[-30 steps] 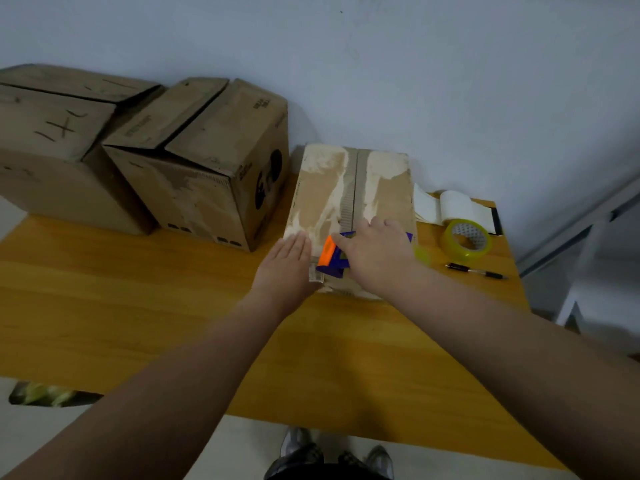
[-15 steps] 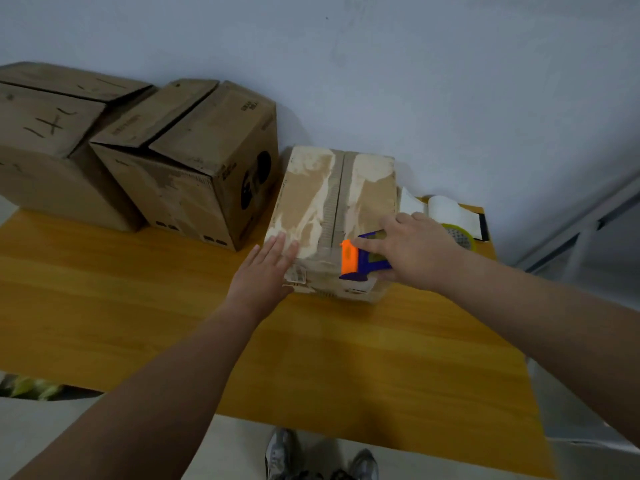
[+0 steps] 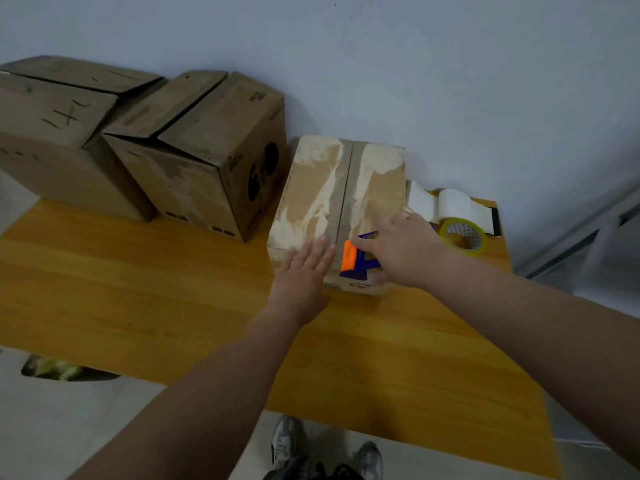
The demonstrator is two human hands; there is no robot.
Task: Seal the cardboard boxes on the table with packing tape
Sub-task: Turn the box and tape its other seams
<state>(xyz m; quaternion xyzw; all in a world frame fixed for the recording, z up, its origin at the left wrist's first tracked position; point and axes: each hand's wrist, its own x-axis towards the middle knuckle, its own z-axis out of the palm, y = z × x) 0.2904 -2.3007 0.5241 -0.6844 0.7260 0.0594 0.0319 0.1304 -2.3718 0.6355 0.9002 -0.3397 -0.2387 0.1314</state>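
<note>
A small cardboard box [image 3: 311,199] with torn, whitish patches and a centre seam lies on the wooden table [image 3: 138,289] near the wall. My left hand [image 3: 304,268] lies flat, fingers together, on the box's near left corner. My right hand [image 3: 401,247] grips a blue and orange tape dispenser [image 3: 356,258] pressed on the box's near end, right beside the seam. Two bigger cardboard boxes [image 3: 194,157] [image 3: 52,129] stand to the left with their top flaps unsealed.
A roll of clear yellowish tape [image 3: 464,237] lies right of the small box, with a roll of white labels [image 3: 453,202] behind it. The table's right edge is close to them. The wall runs directly behind the boxes. My shoes [image 3: 287,441] show below the table's near edge.
The dispenser stays at the box's near end and has shifted a little to the right of the seam. My left hand slid from beside the dispenser to the near left corner.
</note>
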